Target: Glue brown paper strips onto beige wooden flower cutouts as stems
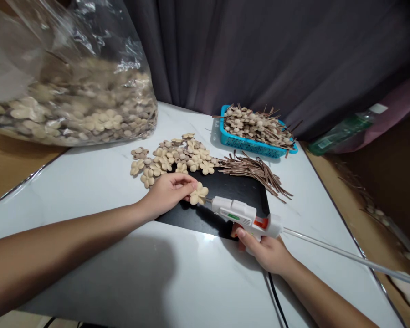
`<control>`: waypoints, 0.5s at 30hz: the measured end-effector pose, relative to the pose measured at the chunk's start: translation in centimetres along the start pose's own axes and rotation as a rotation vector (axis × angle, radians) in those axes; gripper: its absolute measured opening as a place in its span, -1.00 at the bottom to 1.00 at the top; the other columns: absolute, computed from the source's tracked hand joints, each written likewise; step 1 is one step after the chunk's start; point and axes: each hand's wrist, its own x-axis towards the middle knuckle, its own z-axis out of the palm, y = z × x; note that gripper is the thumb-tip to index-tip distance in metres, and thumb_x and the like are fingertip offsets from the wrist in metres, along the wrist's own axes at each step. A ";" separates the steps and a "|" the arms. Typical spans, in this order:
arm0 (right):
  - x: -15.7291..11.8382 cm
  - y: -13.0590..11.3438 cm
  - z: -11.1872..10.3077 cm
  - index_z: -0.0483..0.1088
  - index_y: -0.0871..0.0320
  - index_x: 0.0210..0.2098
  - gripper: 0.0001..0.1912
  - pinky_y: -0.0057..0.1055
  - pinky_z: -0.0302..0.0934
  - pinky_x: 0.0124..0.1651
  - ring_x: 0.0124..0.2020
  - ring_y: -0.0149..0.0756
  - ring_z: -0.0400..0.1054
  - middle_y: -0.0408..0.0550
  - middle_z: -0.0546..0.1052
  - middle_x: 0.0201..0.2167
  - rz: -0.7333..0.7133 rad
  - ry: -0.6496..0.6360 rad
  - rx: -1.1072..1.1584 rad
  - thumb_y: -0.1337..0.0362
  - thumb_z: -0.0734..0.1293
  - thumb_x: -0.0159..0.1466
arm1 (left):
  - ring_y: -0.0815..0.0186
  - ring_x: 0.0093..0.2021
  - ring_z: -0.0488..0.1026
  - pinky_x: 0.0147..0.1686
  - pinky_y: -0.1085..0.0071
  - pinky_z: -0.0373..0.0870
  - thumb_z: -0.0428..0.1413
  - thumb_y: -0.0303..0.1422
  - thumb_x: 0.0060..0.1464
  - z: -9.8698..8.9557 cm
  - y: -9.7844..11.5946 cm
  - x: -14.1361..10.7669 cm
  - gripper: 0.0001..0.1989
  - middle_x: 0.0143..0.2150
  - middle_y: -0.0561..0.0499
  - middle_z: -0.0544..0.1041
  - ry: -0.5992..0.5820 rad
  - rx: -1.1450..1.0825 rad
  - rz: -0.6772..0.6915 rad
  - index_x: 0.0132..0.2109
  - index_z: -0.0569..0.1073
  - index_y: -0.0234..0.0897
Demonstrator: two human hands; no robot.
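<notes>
Between the thumb and fingers of my left hand (172, 192) is a cream five-petal flower (198, 193), held over the black tray (205, 221). My right hand (268, 250) is wrapped round the grip of a white glue gun (237, 210), with a long clear glue stick (321, 246) coming out of its back. The gun's nozzle points left and sits at the flower's right edge. Behind my left hand lies a pile of cream and grey-brown flowers (166, 159). A bundle of thin brown strips (254, 172) rests at the tray's back right.
A large clear bag of flowers (85, 105) stands at the back left of the white table (123, 269). At the back is a blue basket (249, 145) of flowers on stems. Beyond the right edge lies a green bottle (345, 130). A black cord (276, 298) hangs below the gun.
</notes>
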 end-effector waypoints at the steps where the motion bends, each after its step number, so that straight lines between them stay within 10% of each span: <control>1: 0.0 0.0 0.0 0.36 0.09 -0.61 -0.48 -0.38 0.32 -0.27 -0.36 -0.23 0.45 -0.08 0.55 -0.50 0.005 0.006 0.001 -0.07 0.08 0.28 | 0.41 -0.49 0.45 -0.46 0.54 0.41 0.18 -0.26 0.00 0.0 0.0 0.0 -0.80 -0.47 0.05 0.56 0.007 -0.002 0.002 -0.29 0.52 -0.34; 15: 0.0 0.2 -0.1 0.36 0.09 -0.60 -0.48 -0.33 0.31 -0.22 -0.31 -0.18 0.44 -0.05 0.56 -0.47 0.025 -0.032 0.054 -0.10 0.08 0.27 | 0.45 -0.48 0.41 -0.47 0.56 0.38 0.23 -0.28 -0.06 0.1 -0.1 0.3 -0.81 -0.44 0.06 0.53 0.076 -0.190 -0.029 -0.34 0.51 -0.34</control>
